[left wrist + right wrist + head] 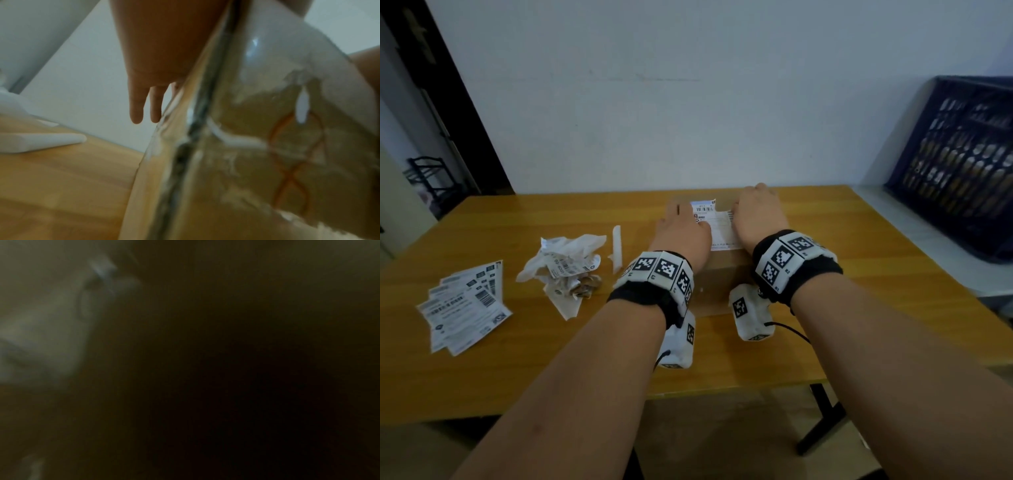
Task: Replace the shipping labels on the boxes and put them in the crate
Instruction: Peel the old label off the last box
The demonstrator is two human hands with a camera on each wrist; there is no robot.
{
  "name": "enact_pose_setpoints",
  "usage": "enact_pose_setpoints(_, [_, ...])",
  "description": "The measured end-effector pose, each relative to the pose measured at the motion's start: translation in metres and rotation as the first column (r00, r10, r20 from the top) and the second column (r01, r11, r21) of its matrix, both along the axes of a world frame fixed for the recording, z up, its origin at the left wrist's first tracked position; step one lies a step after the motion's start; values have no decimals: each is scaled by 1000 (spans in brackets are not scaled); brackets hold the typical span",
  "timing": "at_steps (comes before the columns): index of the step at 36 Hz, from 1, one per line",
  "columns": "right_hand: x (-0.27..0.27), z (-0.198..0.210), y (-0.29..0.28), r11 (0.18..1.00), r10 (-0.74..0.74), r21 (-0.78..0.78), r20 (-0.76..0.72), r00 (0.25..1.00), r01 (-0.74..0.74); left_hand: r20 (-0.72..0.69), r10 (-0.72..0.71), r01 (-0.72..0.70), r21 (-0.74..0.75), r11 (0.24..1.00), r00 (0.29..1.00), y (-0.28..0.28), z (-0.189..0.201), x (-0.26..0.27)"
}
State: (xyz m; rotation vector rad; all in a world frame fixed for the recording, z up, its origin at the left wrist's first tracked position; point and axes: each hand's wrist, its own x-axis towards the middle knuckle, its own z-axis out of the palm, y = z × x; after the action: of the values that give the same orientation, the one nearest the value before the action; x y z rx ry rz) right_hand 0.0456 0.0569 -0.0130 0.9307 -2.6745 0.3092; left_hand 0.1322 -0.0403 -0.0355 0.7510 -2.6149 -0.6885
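Box (714, 277): brown cardboard, on wooden table (859, 267), right of centre and near the front edge. Top face carries a white label (717, 224) with barcodes, lying flat between the two hands.

Left hand (681, 228): palm down on the left part of the label, fingers straight, pressing, gripping nothing. In the left wrist view the fingers (136, 104) point straight out past the box edge (185, 146); the clear tape on the box is scuffed.

Right hand (756, 214): palm down on the right part of the label, reaching the box's far edge. Fingers look flat, though their tips are hidden; right wrist view is dark and blurred.

Crate (959, 161): dark blue, slotted, on a pale surface to the right, well apart from the box.

Label sheets (464, 306): fanned stack, table's left side.

Crumpled paper (566, 265): heap between sheets and box.

White strip (616, 248): just left of the left hand.
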Motion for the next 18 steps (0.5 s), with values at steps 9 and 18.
enact_pose_setpoints(9, [1,-2,-2,999,5,-48,41,999,-3,3,7,-7,13,1000,1000,-1,-1,-3])
enact_pose_setpoints(18, [5,-1,1,966,45,-258,175,984,2,-8,9,-9,11,1000,1000,1,-1,-1])
